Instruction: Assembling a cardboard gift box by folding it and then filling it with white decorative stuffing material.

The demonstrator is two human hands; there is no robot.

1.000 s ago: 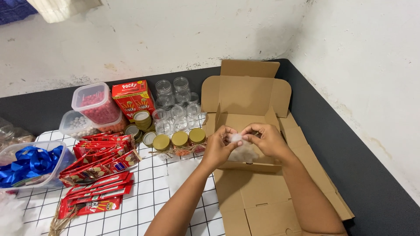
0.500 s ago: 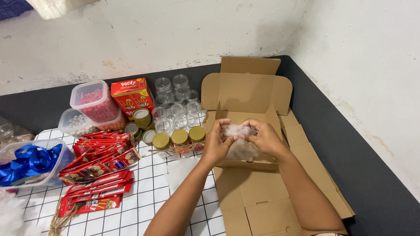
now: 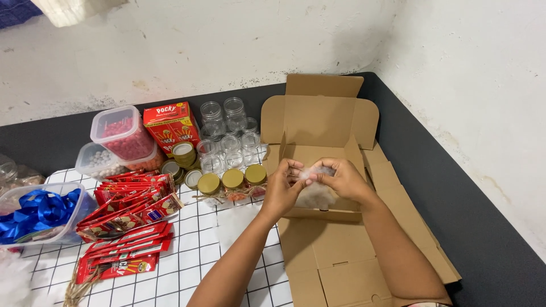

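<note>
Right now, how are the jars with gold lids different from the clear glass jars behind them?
The jars with gold lids are closed and seem to hold something; the clear glass jars are open and look empty. The lidded ones stand in a row nearer the hands; the open ones cluster farther back. Both are small, round and upright.

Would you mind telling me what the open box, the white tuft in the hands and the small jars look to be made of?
The box looks like plain brown cardboard, matte, with folded flaps. The tuft, pulled between the left hand and right hand, seems to be soft white fibre, perhaps cotton or stuffing. The jars look like clear glass or plastic; some have shiny gold lids.
</note>
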